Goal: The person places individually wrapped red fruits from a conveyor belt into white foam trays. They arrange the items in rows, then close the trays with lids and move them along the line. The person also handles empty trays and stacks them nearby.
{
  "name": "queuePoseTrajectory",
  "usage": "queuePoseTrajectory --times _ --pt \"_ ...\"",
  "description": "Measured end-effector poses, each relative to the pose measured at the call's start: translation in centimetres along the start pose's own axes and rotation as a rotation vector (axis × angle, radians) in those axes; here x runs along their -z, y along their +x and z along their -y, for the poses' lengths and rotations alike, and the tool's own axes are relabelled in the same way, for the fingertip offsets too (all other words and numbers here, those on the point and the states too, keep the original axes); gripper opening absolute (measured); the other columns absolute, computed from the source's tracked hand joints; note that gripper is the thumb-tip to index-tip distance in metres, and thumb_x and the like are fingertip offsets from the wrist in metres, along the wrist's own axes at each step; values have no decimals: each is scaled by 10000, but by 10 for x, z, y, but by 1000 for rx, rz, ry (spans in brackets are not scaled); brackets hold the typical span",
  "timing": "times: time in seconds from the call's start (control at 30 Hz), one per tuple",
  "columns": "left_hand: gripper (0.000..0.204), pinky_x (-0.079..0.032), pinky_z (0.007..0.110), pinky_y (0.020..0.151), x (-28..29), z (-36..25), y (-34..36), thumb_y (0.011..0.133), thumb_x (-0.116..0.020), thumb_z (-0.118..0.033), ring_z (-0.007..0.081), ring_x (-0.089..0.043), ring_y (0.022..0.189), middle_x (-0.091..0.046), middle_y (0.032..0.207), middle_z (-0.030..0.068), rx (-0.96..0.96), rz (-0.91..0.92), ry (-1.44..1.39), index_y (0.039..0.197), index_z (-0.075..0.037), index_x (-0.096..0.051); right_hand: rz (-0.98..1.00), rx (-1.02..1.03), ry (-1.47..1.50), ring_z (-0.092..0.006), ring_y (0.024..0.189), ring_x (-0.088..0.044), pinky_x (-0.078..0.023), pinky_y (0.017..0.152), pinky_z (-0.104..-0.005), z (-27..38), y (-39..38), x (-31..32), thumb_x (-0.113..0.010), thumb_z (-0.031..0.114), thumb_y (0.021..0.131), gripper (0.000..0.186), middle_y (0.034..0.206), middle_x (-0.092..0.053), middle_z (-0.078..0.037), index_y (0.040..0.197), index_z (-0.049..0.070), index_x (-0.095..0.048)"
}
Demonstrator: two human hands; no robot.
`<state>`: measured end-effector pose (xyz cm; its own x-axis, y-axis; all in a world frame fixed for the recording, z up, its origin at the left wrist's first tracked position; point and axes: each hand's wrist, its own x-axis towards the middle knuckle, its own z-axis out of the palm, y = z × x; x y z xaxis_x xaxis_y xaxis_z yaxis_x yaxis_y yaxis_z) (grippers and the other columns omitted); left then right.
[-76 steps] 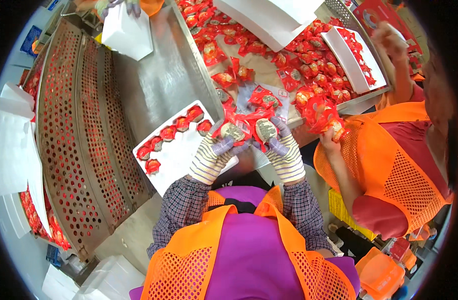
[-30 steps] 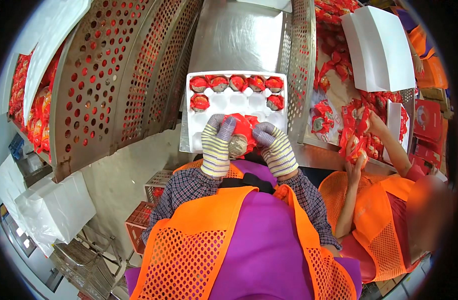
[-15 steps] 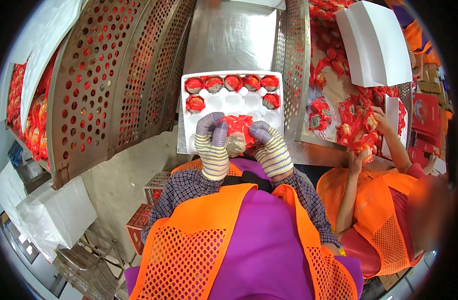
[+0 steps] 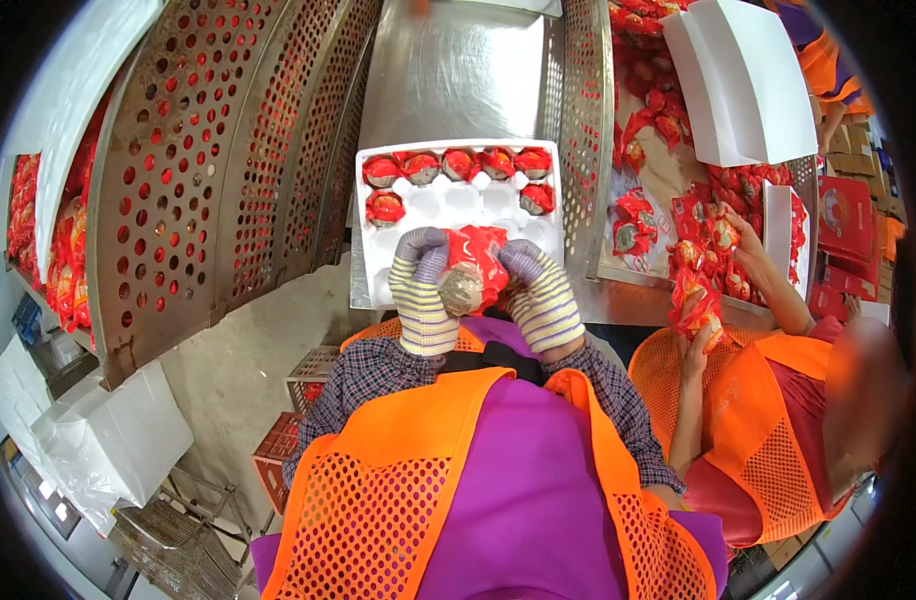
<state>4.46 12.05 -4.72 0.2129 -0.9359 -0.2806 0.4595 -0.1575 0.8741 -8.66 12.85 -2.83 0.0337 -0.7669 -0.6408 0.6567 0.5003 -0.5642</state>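
My left hand [image 4: 425, 285], in a striped glove with purple fingertips, grips a red plastic packet [image 4: 478, 250] around a round grey-coated item [image 4: 460, 288], probably an egg. The fingers of my right hand [image 4: 538, 290], gloved alike, pinch the packet's other side; whether a second item is hidden in this bundle I cannot tell. Just behind my hands a white moulded tray [image 4: 526, 232] rests on a steel surface [image 4: 458, 75]. Similar red-wrapped items [image 4: 458, 163] line its back row, with others below at both ends; the remaining visible cups are bare.
Perforated steel guards stand left [image 4: 168, 200] and right [image 4: 578, 120]. A bin of red packets [image 4: 658, 100], under a white box [image 4: 728, 80], lies right. A co-worker [image 4: 758, 430] in an orange vest handles packets there. Crates [image 4: 278, 450] and wrapped white blocks [image 4: 128, 430] stand below.
My view has turned from the bin to face the tray squarely. Earlier two grey items showed in my hands; now one shows. Recently my grip shifted slightly, and the co-worker's lower hand moved down.
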Motion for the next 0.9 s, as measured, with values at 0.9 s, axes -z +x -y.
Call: queuePoseTrajectory --times 0.9 --pt "185 -493 375 635 -1 -54 97 745 -520 -122 257 -559 892 -597 936 124 -562 540 2072 892 -72 -620 218 845 -2069 -332 961 -520 -436 852 -420 54 84 -6 -721 48 599 422 1036 -545 -132 1005 100 -618"
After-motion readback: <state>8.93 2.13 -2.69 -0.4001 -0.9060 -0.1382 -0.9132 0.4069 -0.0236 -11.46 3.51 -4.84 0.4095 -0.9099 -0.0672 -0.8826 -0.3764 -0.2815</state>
